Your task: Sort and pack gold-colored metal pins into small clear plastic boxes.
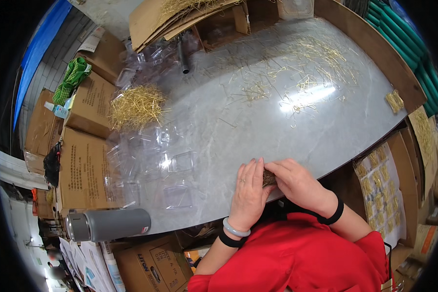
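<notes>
Near the front edge of the table, my left hand (248,192) and my right hand (297,181) are closed around a small bundle of wire hooks (268,178). Only its dark golden-brown middle shows between my fingers; the rest is hidden. My left fingers lie along one side of it, and my right thumb and fingers press from the other. Loose gold wire hooks (306,85) are scattered over the far part of the grey table (228,141). A dense heap of the same gold wires (137,107) sits at the left.
Clear plastic boxes (177,195) lie left of my hands. A grey bottle (109,224) rests on its side at the front left corner. Cardboard boxes (85,168) line the left edge. A tied gold bundle (394,101) is at the right edge, above a carton of packed bundles (382,190).
</notes>
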Motion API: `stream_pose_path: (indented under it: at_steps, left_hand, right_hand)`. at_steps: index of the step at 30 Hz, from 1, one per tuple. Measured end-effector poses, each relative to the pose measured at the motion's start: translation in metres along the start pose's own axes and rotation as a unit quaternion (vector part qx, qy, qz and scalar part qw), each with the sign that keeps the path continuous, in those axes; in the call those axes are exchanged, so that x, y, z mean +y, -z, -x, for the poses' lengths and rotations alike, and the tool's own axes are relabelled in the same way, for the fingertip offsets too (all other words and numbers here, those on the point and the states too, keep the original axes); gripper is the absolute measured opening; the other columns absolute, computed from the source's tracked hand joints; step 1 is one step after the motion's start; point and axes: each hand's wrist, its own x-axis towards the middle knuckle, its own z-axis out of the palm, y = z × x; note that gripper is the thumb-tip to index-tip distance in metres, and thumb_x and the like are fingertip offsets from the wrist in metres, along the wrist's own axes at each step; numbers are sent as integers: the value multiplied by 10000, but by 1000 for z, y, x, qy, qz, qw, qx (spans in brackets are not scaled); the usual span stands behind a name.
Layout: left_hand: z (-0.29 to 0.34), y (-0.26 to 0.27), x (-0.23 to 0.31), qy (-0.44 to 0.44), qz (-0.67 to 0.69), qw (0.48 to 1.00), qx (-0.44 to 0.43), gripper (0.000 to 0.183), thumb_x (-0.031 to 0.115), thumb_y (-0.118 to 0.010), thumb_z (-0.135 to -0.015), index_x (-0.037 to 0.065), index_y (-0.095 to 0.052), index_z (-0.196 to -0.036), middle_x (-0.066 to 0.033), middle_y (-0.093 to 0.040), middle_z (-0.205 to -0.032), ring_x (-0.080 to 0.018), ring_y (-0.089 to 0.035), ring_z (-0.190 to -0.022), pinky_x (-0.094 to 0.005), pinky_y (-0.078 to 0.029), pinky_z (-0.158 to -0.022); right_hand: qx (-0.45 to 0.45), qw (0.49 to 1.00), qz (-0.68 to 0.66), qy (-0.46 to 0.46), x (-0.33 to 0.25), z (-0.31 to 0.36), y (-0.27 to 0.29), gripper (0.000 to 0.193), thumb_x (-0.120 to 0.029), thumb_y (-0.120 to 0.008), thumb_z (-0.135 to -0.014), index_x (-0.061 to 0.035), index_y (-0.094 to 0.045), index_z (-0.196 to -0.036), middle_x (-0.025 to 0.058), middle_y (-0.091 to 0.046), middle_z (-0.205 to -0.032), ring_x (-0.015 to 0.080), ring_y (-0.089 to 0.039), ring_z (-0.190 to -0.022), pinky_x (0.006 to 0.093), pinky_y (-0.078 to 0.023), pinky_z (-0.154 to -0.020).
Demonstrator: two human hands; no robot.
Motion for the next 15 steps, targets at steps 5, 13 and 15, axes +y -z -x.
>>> stream_pose_path:
  at_steps: [5,13,15]
  left_hand:
    - [0,4,0,1,4,1000,-10,810,166,-768,-857,-53,-349,-1514,-254,-483,-1427,-426,-463,-1339,-538,-343,-1164]
    - [4,14,-10,15,160,987,-26,1098,131,-745,-753,-33,-70,-1603,-292,-338,-1553,-465,-353,-1425,-527,-290,-1194]
    - [6,15,-14,34,243,968,-46,1106,70,-683,-735,-22,-13,-1611,-291,-315,-1574,-445,-321,-1463,-503,-276,-1205]
  right_hand:
    - [-27,998,45,-23,-6,-5,22,509,-58,-698,-842,1,-567,-1330,165,-611,-1273,371,-548,-1182,438,-471,-994]
    - [-47,989,117,78,-4,-3,-3,604,-176,-780,-792,-49,-569,-1344,106,-618,-1291,304,-553,-1207,441,-432,-1024]
    - [-45,985,138,91,-4,-6,-11,552,-150,-767,-796,-57,-590,-1311,92,-622,-1274,293,-553,-1210,438,-439,-1018]
